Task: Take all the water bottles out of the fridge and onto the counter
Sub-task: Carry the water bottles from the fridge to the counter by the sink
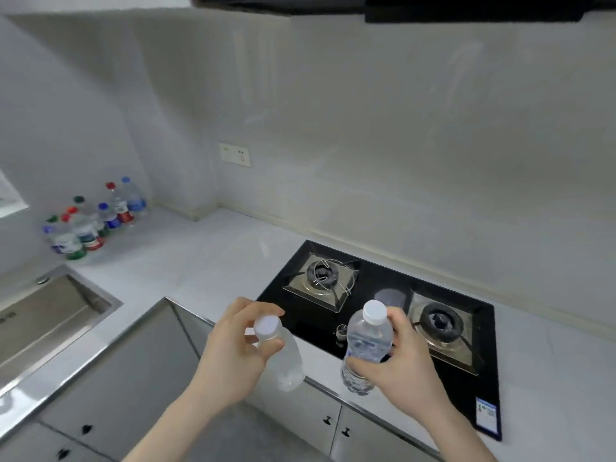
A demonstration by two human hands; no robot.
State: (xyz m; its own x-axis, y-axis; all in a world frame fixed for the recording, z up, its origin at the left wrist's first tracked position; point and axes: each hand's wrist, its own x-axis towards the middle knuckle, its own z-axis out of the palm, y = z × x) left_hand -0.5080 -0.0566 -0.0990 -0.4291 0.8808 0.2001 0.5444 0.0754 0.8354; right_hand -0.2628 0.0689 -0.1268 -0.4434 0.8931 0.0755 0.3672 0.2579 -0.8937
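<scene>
Two water bottles are in your hands, both held over the counter's front edge by the gas hob (393, 315). Your left hand (233, 355) grips a clear, label-less bottle (283, 355) just under its white cap, fingers curled round the neck; its base tilts away to the right. Your right hand (400, 358) wraps around a blue-labelled bottle (365, 348), white cap up; your palm hides much of its far side. Far off in the left corner, a cluster of bottles (93, 221) stands on the counter (200, 261) with red, blue and green caps; they overlap, so the count is hard to make out. The sink (50, 315) is cut off at the left edge. The fridge is out of view.
</scene>
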